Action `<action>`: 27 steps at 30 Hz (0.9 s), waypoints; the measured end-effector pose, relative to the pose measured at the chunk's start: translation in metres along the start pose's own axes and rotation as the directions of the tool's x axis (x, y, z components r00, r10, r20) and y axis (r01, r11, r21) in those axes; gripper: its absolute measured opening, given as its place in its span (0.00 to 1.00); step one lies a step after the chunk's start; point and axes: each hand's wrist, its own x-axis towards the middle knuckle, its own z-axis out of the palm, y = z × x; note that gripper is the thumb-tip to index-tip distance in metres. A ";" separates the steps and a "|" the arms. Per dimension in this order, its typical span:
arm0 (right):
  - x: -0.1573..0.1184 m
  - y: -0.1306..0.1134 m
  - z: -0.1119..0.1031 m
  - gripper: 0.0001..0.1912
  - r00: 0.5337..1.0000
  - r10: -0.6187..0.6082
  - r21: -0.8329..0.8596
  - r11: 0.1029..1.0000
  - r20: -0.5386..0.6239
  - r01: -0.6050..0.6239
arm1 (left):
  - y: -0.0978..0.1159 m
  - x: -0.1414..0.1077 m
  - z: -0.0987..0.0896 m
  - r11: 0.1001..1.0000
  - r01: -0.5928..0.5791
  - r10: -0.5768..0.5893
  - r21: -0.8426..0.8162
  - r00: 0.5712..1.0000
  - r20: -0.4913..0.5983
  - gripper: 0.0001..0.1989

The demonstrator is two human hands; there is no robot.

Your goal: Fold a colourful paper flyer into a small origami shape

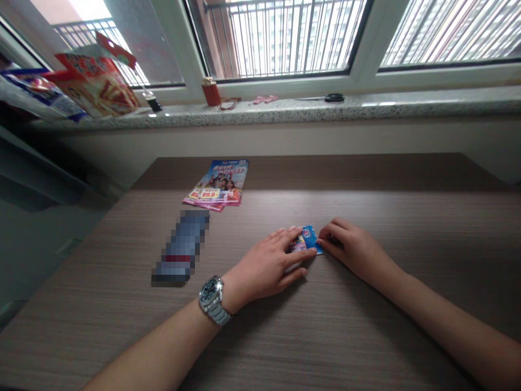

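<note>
A small folded leaflet (310, 237), blue with a colourful printed part, lies on the table. My left hand (274, 260) rests over its left side, fingers stretched out and spread, hiding much of the print. At its right edge, my right hand (341, 240) is closed, with thumb and forefinger pinching the paper. Its other fingers are curled in. A metal watch (214, 298) is on my left wrist.
Several printed flyers (220, 184) lie stacked at the back left of the wooden table (366, 336). A blurred-out dark flat object (183, 247) sits nearer. Snack bags (100, 87), a red-brown container (210, 92) and black-handled scissors (334, 98) are on the windowsill (285, 113).
</note>
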 end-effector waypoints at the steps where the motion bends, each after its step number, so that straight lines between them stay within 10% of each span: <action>1: -0.002 -0.001 0.000 0.04 1.000 -0.003 0.003 1.000 0.000 0.003 | 0.000 0.000 0.000 1.000 0.000 0.000 -0.001 1.000 -0.001 0.23; 27: 0.018 0.004 0.002 0.05 0.999 0.039 -0.023 0.999 -0.006 -0.039 | 0.000 0.000 0.003 1.000 0.001 -0.001 0.009 1.000 -0.006 0.23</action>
